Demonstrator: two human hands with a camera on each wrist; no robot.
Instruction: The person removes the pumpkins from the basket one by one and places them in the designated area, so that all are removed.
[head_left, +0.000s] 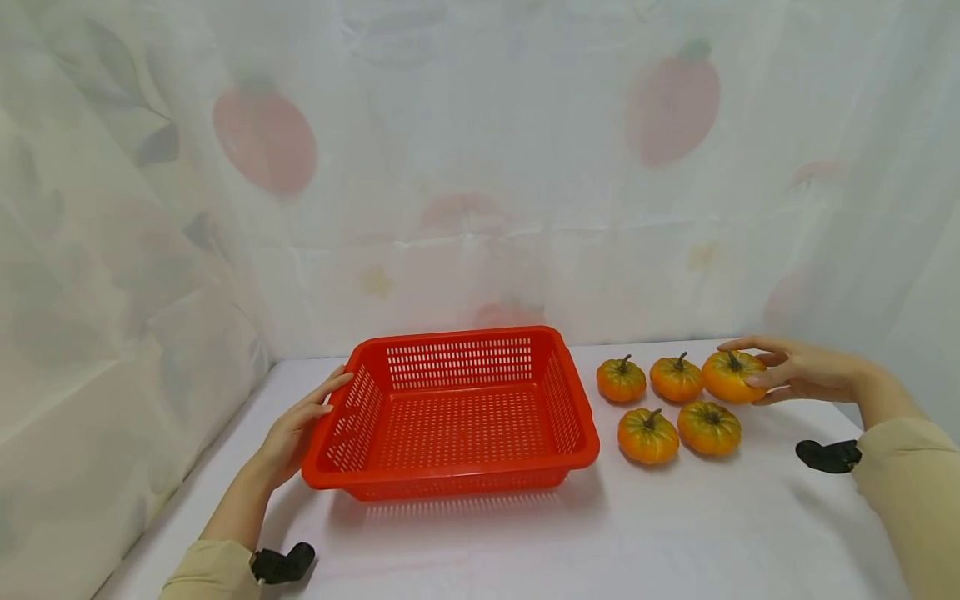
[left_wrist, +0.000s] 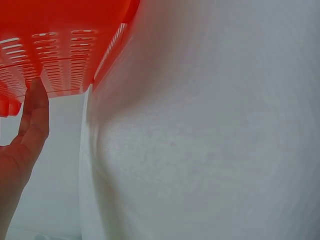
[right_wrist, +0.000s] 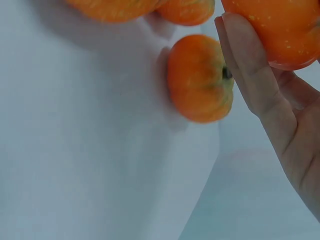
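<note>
Our right hand (head_left: 795, 372) cups the far-right pumpkin (head_left: 733, 377) of five lying right of the red basket (head_left: 457, 414), seemingly lifted slightly, so we should close thumb and fingers evenly while our left hand (head_left: 300, 433), fingers straight, steadies the basket's left rim.

In the left wrist view the red basket (left_wrist: 60, 45) is cut off by the top and left edges — only its slotted underside shows. In the right wrist view the held pumpkin (right_wrist: 280, 30) runs past the top edge, and two other pumpkins (right_wrist: 150, 7) are mostly cropped — stems hidden.
</note>
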